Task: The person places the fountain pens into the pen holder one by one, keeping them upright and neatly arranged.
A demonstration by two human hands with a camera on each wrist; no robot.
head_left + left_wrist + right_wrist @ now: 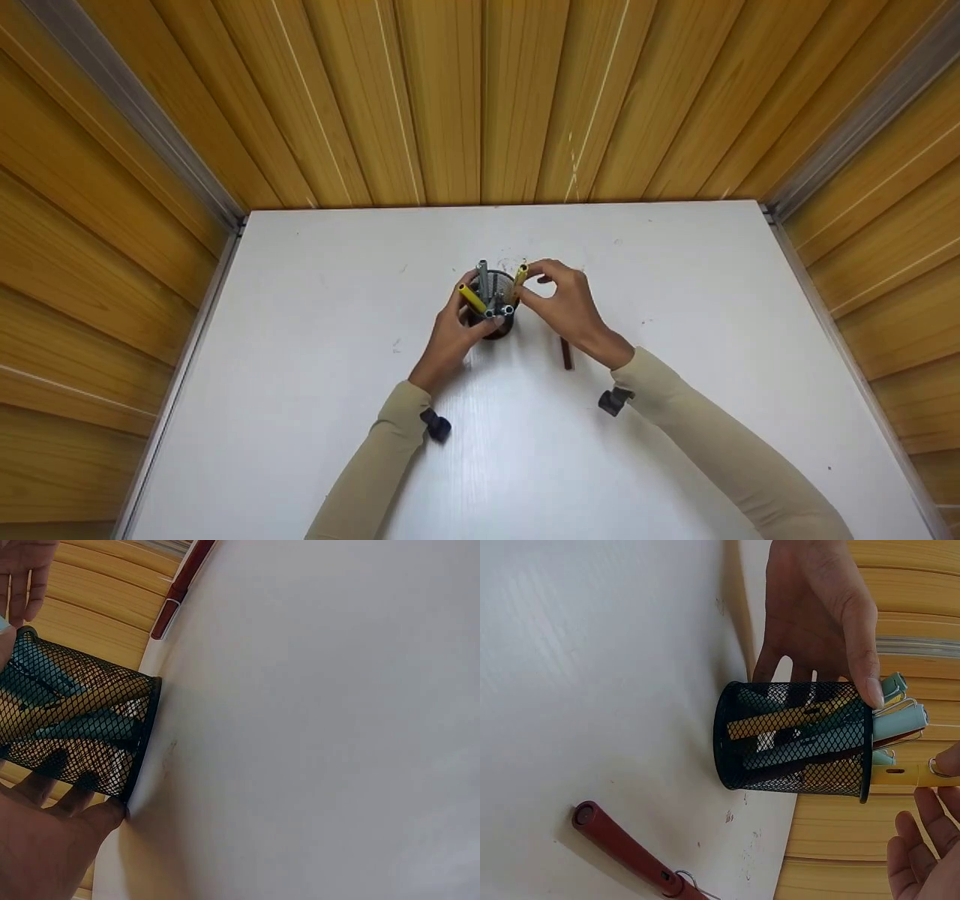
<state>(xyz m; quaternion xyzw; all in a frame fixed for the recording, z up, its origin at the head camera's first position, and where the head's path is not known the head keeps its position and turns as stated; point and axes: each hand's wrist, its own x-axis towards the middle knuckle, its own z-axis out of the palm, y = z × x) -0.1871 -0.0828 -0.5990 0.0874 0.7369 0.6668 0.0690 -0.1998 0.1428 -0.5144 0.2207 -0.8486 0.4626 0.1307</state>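
Note:
A black wire-mesh pen cup [795, 757] stands upright on the white table. My left hand [450, 336] grips its side, the thumb at the rim in the right wrist view. At the cup's right rim, my right hand [566, 304] pinches a yellow pen [521, 275] by its upper end; the lower part stands inside the mesh. Light blue, green and another yellow pen [472, 298] lean in the cup, their ends sticking out. On the table, right of the cup, lies a dark red pen [630, 844] with a metal clip, partly hidden under the right wrist in the head view.
The white table [315, 420] reaches back to a wood-look panel wall [450, 105]. Similar panels [90, 285] flank it on both sides. Small dark marks [510, 259] show on the tabletop behind the cup. Each sleeve carries a small black wrist camera [437, 426].

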